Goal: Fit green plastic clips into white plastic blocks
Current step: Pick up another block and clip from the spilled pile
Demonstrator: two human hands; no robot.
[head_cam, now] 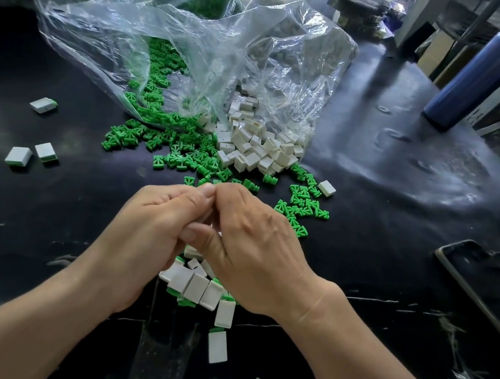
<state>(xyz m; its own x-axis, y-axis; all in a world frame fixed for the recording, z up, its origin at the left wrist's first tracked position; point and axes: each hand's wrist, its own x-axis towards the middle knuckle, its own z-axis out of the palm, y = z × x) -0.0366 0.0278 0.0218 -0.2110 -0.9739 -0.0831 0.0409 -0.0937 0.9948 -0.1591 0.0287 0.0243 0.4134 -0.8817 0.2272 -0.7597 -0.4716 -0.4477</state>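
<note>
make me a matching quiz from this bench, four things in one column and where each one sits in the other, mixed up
Things
1. blue bottle
2. phone
3. pile of empty white blocks
4. cluster of finished blocks

Places
a. beneath the left hand and right hand
b. at the mouth of the clear bag
c. standing at the far right, towards the back
d. lying flat at the right edge

Pairs: 1-c, 2-d, 3-b, 4-a

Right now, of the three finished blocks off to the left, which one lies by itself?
The farthest finished block, with its green clip end pointing right, up near the plastic bag. The other two lie together as a pair, closer in.
</note>
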